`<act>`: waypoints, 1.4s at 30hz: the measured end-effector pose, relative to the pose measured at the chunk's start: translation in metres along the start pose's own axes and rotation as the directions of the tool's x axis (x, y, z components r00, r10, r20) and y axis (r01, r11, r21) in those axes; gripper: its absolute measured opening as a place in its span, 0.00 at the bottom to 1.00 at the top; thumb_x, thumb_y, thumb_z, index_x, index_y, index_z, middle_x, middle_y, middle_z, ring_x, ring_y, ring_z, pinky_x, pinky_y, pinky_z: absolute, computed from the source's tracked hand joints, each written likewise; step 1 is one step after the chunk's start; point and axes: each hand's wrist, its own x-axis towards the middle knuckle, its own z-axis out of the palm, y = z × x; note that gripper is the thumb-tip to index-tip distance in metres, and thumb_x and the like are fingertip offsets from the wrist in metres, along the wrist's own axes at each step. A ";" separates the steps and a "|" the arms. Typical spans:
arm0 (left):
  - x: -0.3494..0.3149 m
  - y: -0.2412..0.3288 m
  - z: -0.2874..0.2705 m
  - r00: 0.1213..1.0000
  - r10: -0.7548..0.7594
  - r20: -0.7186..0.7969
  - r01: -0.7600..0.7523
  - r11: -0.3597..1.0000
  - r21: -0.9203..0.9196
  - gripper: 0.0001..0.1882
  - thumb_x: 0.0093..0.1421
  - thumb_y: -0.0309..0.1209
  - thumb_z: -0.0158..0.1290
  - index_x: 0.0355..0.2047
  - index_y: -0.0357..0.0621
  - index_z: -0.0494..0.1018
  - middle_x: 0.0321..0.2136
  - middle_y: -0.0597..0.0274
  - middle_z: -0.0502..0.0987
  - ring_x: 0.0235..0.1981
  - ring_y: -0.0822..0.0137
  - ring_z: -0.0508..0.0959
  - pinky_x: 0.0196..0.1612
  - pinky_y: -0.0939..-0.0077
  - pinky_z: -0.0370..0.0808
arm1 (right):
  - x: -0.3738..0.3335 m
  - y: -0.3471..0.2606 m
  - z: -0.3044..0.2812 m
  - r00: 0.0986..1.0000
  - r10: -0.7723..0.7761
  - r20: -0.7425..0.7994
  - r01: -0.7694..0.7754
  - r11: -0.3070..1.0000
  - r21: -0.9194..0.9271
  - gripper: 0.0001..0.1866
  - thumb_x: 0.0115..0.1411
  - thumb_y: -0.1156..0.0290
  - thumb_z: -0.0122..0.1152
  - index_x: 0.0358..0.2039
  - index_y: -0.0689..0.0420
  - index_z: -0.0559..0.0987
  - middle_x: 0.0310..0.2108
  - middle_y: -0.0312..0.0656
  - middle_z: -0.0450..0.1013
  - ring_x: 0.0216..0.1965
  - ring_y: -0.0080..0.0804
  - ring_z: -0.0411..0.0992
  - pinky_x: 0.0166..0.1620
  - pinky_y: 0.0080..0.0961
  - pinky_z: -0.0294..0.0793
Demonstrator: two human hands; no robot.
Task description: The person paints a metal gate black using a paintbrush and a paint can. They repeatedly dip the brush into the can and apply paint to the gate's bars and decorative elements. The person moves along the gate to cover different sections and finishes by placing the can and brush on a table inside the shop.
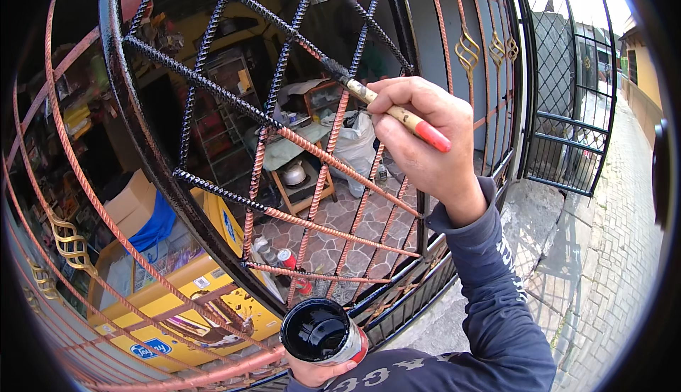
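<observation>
My right hand (425, 129) is closed around the handle of a paintbrush (397, 112), cream with a red end. Its black bristles touch a crossing bar of the metal grille (269, 119). The upper bars are glossy black, while the lower ones are still reddish-brown. Low in the middle, my left hand (316, 374) grips a paint can (323, 332) from below, most of its fingers hidden. Black paint coats the inside of the can.
A yellow chest freezer (206, 321) stands behind curved reddish bars at the lower left. Through the grille show a white sack (355, 144), a small wooden table (305, 186) and a stone-patterned floor. At the right, a black gate (567, 87) stands beside a paved lane (621, 250).
</observation>
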 end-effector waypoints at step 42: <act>0.002 -0.017 0.027 0.988 -0.096 -0.123 0.074 0.982 -0.173 0.48 0.43 0.24 0.75 0.64 0.31 0.65 0.50 0.49 0.78 0.50 0.57 0.80 0.55 0.60 0.76 | -0.011 0.037 -0.029 0.973 0.232 -0.004 -0.229 0.961 0.153 0.07 0.52 0.85 0.60 0.32 0.65 0.81 0.38 0.46 0.82 0.39 0.26 0.80 0.45 0.22 0.79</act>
